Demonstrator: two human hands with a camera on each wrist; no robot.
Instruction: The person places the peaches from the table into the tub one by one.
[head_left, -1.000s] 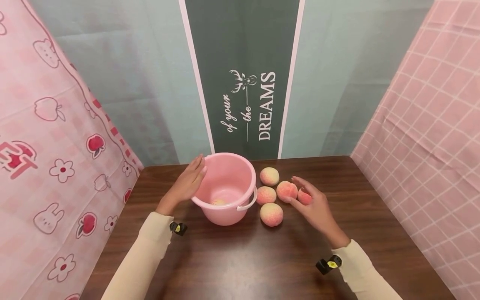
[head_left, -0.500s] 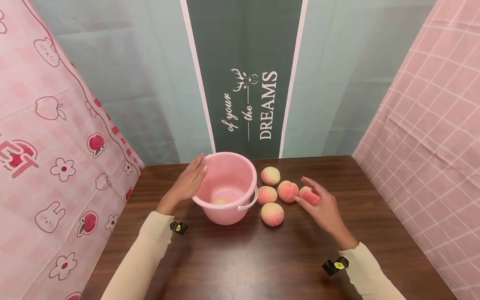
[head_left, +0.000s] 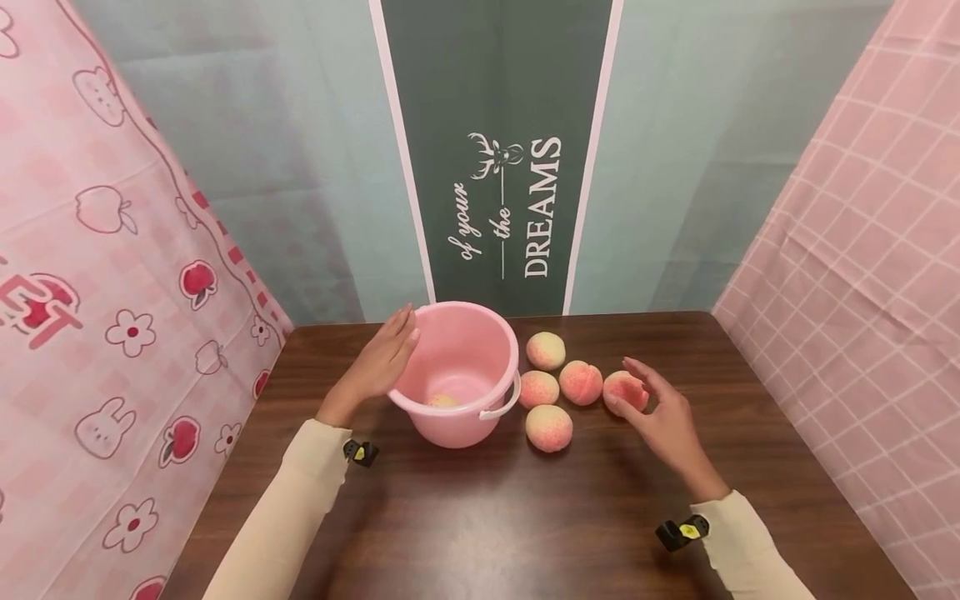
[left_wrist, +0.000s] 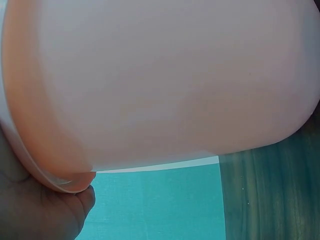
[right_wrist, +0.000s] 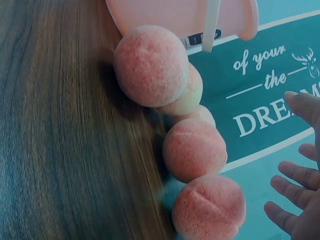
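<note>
A pink bucket (head_left: 461, 429) with a white handle (head_left: 501, 402) stands on the table. My left hand (head_left: 378, 362) rests at its left rim with the fingers extended. In the left wrist view the bucket's wall (left_wrist: 165, 85) fills most of the picture, with the hand (left_wrist: 45, 210) at the rim. A yellowish peach (head_left: 442, 401) lies inside. Several peaches (head_left: 549, 428) sit to the right of the bucket. My right hand (head_left: 663, 417) is spread over the rightmost peach (head_left: 624, 390), thumb and fingers apart. In the right wrist view its fingers (right_wrist: 292, 192) stand clear of that peach (right_wrist: 210, 207).
Brown wood-grain table (head_left: 465, 533) lies under everything. A green and teal cloth (head_left: 495, 83) hangs at the back edge. Pink patterned cloth (head_left: 127, 400) closes the left side, pink checked cloth (head_left: 870, 275) the right.
My right hand has moved right, from beside the middle peach to over the rightmost one. The left hand stays at the bucket's rim. The head view has shifted slightly.
</note>
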